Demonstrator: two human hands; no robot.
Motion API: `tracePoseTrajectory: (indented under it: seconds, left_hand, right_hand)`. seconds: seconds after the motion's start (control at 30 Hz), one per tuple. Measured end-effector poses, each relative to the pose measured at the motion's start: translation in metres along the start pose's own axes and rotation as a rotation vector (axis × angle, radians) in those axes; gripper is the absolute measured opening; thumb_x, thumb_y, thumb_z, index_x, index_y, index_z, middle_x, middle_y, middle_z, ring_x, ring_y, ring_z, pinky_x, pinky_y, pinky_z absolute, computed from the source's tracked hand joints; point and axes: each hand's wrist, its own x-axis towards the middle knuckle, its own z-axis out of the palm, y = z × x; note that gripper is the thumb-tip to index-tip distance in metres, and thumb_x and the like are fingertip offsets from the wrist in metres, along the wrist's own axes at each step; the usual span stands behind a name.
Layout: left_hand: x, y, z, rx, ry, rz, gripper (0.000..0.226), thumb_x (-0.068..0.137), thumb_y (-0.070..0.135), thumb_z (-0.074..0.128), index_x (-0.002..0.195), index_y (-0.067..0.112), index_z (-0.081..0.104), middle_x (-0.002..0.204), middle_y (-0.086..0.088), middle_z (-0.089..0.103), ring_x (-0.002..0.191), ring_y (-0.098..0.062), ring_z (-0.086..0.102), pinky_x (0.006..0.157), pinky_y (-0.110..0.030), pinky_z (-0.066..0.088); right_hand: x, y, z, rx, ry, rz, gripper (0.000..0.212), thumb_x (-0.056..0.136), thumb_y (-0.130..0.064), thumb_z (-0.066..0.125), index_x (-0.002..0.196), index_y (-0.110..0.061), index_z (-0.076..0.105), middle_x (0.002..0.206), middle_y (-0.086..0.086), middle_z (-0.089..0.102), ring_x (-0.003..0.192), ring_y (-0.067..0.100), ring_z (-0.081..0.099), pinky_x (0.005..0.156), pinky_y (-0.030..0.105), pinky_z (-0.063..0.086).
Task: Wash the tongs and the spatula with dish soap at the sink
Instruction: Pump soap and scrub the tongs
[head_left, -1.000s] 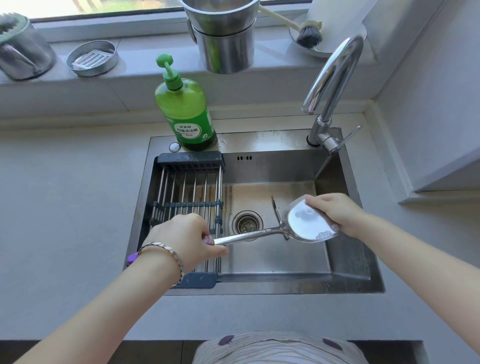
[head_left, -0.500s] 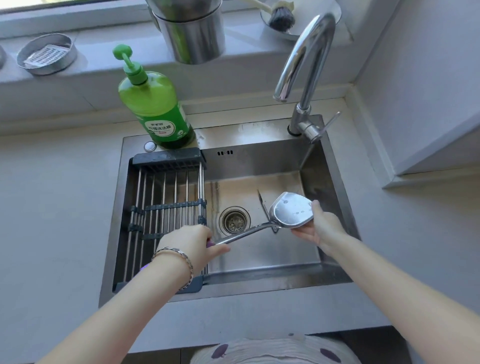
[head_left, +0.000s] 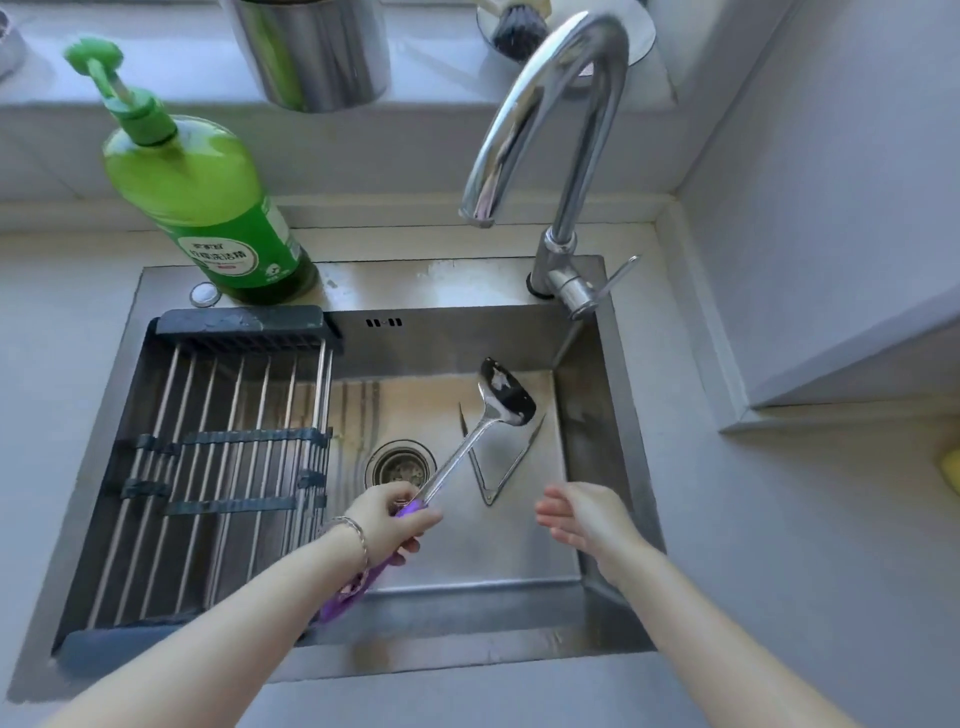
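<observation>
Steel sink (head_left: 467, 283) fills the centre of the head view, set into a grey counter (head_left: 779, 519).

- Left hand (head_left: 389, 519), lower centre of the frame: fingers curled round the purple handle of the spatula (head_left: 506, 395), firm grip. A metal bracelet (head_left: 356, 535) is on the wrist, and the handle end pokes out below the wrist.
- The spatula shaft runs up and right from that hand. Its blade sits in the upper right part of the basin with white suds or drops on it. Cannot tell if the blade touches the sink floor.
- Right hand (head_left: 582, 519), lower right of centre: over the basin, fingers loose and nearly straight, pointing left, holding nothing. It is apart from the spatula and just right of the tongs.
- Tongs (head_left: 514, 460): flat on the sink floor, spread in a V. The joint is nearest the camera and the tips point to the back of the basin. The spatula shaft crosses over the left arm of the V.
- Drain (head_left: 400, 465): left of the tongs, just above the left hand.
- Roll-up drying rack (head_left: 218, 441): covers the left half of the sink.
- Green dish soap bottle (head_left: 202, 192) with a pump top: upper left, standing on the sink's back rim.
- Chrome faucet (head_left: 550, 104): upper right of centre, spout arching to the left. No water stream visible.
- Windowsill along the top edge: a steel pot (head_left: 317, 52) and a dish brush (head_left: 517, 26).
- Right edge of the frame: a small yellow thing (head_left: 950, 467), cut off, cannot tell what it is.
</observation>
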Motion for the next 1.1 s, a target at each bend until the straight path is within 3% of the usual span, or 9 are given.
tracePoseTrajectory:
  seconds: [0.17,0.27,0.37,0.43,0.57,0.77,0.87,0.93,1.1]
  left_hand:
    - [0.038,-0.027,0.010,-0.109,0.090,-0.101,0.022,0.088,0.020,0.061,0.071,0.010,0.052,0.066,-0.005,0.049,0.048,-0.014,0.046,0.044,-0.021,0.040]
    - [0.049,-0.038,0.010,-0.113,0.126,-0.126,0.024,0.088,0.022,0.062,0.067,0.014,0.052,0.066,-0.004,0.052,0.048,-0.014,0.048,0.045,-0.020,0.040]
    - [0.055,-0.047,0.009,-0.112,0.138,-0.121,0.027,0.087,0.021,0.062,0.065,0.012,0.051,0.065,-0.005,0.051,0.046,-0.012,0.049,0.047,-0.022,0.039]
    - [0.057,-0.050,0.007,-0.111,0.143,-0.107,0.027,0.087,0.021,0.063,0.065,0.011,0.051,0.064,-0.005,0.051,0.043,-0.010,0.049,0.046,-0.021,0.038]
    - [0.063,-0.053,-0.001,-0.138,0.158,-0.087,0.025,0.087,0.021,0.063,0.065,0.013,0.055,0.063,-0.004,0.052,0.046,-0.013,0.050,0.047,-0.022,0.040]
    - [0.067,-0.062,-0.004,-0.169,0.217,-0.047,0.024,0.087,0.020,0.063,0.066,0.011,0.056,0.058,-0.003,0.052,0.043,-0.011,0.047,0.046,-0.021,0.040]
    - [0.068,-0.064,-0.004,-0.124,0.263,-0.013,0.028,0.088,0.024,0.060,0.064,0.014,0.054,0.059,-0.002,0.054,0.048,-0.013,0.049,0.049,-0.020,0.041]
    - [0.070,-0.064,-0.002,-0.062,0.269,0.004,0.027,0.089,0.026,0.058,0.065,0.015,0.053,0.061,-0.002,0.055,0.052,-0.014,0.050,0.053,-0.021,0.042]
    - [0.084,-0.066,0.015,0.022,0.207,-0.003,0.022,0.091,0.027,0.056,0.074,0.012,0.055,0.067,-0.003,0.056,0.062,-0.016,0.048,0.060,-0.026,0.039]
  right_hand:
    - [0.059,0.027,0.020,-0.332,-0.004,-0.088,0.018,0.094,-0.014,0.044,0.106,-0.008,0.057,0.069,0.003,0.057,0.056,0.012,0.052,0.047,0.015,0.041]
    - [0.092,0.031,0.038,-0.695,-0.047,-0.260,0.041,0.091,-0.029,0.048,0.131,-0.023,0.045,0.087,0.001,0.054,0.078,0.021,0.058,0.071,0.022,0.045]
    - [0.120,0.029,0.061,-1.024,-0.105,-0.280,0.053,0.089,-0.033,0.047,0.139,-0.028,0.031,0.108,0.004,0.061,0.108,0.025,0.057,0.086,0.029,0.044]
    - [0.134,0.032,0.072,-1.186,-0.086,-0.231,0.048,0.089,-0.035,0.046,0.134,-0.021,0.035,0.125,0.005,0.056,0.115,0.025,0.053,0.088,0.030,0.044]
    - [0.144,0.043,0.077,-1.404,-0.017,-0.147,0.038,0.091,-0.022,0.048,0.129,-0.016,0.044,0.130,0.008,0.050,0.119,0.025,0.052,0.087,0.029,0.045]
    - [0.129,0.047,0.064,-1.272,0.108,-0.265,0.027,0.089,-0.027,0.052,0.109,-0.010,0.060,0.113,0.012,0.062,0.104,0.029,0.060,0.079,0.029,0.048]
    - [0.113,0.035,0.051,-0.955,0.157,-0.285,0.021,0.086,-0.033,0.055,0.077,-0.015,0.053,0.083,0.006,0.061,0.078,0.026,0.057,0.060,0.028,0.040]
    - [0.099,0.026,0.044,-0.678,0.180,-0.279,0.035,0.086,-0.035,0.056,0.061,-0.017,0.039,0.062,0.001,0.051,0.060,0.020,0.049,0.053,0.028,0.034]
    - [0.060,0.006,0.035,-0.213,0.102,-0.214,0.030,0.096,-0.032,0.044,0.077,-0.009,0.047,0.057,0.003,0.051,0.046,0.012,0.043,0.049,0.023,0.035]
